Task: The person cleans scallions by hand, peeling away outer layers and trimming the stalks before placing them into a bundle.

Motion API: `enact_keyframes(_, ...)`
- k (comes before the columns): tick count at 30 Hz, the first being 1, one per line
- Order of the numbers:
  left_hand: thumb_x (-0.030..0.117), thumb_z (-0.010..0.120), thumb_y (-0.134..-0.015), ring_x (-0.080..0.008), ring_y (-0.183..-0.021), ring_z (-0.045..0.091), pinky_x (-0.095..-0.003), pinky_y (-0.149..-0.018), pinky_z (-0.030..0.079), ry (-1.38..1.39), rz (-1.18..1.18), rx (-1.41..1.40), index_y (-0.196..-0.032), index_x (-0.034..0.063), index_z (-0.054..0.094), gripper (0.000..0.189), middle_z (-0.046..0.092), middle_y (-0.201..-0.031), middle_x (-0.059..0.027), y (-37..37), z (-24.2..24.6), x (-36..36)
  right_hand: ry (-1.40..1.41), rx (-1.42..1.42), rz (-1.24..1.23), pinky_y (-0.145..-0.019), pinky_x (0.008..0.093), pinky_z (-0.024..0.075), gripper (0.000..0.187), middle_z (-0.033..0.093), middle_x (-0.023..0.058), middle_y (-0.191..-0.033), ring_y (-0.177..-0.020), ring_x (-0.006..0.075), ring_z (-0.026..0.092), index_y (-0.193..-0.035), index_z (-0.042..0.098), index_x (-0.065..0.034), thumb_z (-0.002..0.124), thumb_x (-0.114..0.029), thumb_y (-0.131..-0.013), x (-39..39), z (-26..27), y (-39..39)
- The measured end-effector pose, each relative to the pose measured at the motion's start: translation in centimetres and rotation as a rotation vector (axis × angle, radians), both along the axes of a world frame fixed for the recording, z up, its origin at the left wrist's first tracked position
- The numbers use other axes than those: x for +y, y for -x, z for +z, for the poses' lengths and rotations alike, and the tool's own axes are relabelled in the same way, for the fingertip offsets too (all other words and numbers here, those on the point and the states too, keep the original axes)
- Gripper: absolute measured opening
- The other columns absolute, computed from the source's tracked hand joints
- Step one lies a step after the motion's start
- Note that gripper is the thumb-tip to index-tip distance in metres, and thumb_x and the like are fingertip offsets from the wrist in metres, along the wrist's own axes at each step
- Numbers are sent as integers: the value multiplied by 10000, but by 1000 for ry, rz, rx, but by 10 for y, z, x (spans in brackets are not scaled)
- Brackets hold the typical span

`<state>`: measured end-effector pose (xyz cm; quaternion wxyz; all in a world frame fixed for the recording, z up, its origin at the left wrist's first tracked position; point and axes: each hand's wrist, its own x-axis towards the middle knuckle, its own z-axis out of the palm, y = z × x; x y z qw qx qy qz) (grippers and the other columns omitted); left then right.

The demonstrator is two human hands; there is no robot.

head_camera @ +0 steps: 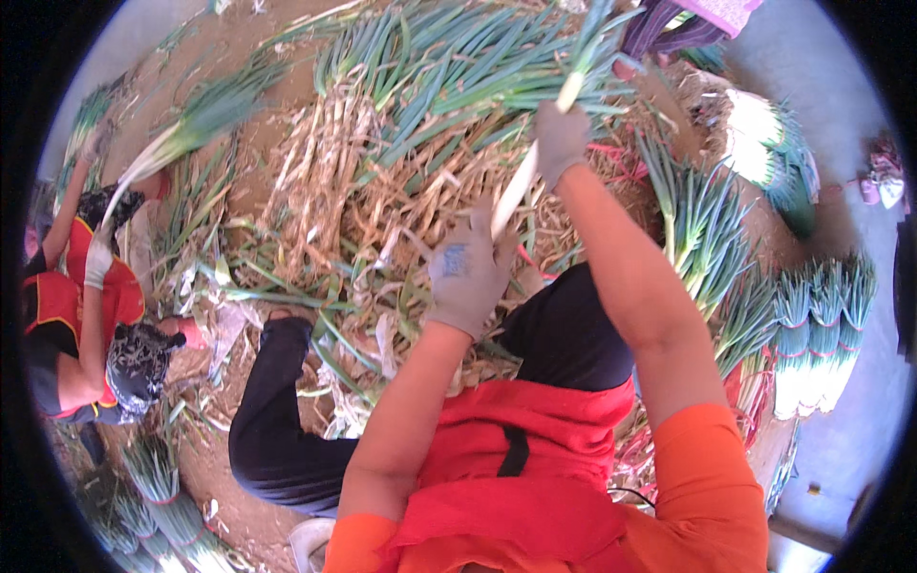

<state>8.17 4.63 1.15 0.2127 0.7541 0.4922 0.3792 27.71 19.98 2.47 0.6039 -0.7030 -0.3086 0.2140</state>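
My gloved right hand (562,140) is closed around the upper part of a long green onion (517,188), just below its green leaves, in the upper middle of the head view. Lower down and to the left, my gloved left hand (473,272) is at the white root end of the same stalk, with its fingers around it. Under both hands lies a wide heap of untrimmed green onions (337,157) with dry brown outer leaves and green tops pointing away from me. Peeled leaf scraps (387,336) cover the ground by my legs.
At the left a co-worker in a red apron (118,286) holds green onions (172,140). Tied bundles (824,336) stand at the right, more bundles (172,508) at the lower left. Loose peeled onions (706,229) lie right of my knee. Another person's legs (663,29) show at the top.
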Motion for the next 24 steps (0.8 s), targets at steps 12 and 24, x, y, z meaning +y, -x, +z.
enact_keyframes(12, 310, 577, -950, -86, -586, 467, -254, -513, 392, 953, -249, -585, -1120, 27, 521, 335, 514, -740, 24, 12, -3, -29, 51, 526, 480, -451, 313, 455, 209, 542, 56, -700, -537, 143, 513, -991, 473, -29, 630, -126, -892, -33, 38, 52)
enact_keyframes(24, 231, 529, -976, -218, -781, 632, -340, -700, 507, 711, -362, -167, -1314, 27, 495, 396, 667, -917, -108, 26, -32, -70, 120, 426, 406, -436, 306, 385, 97, 512, 60, -655, -487, 139, 455, -810, 486, -14, 579, -43, -815, -31, 26, 62)
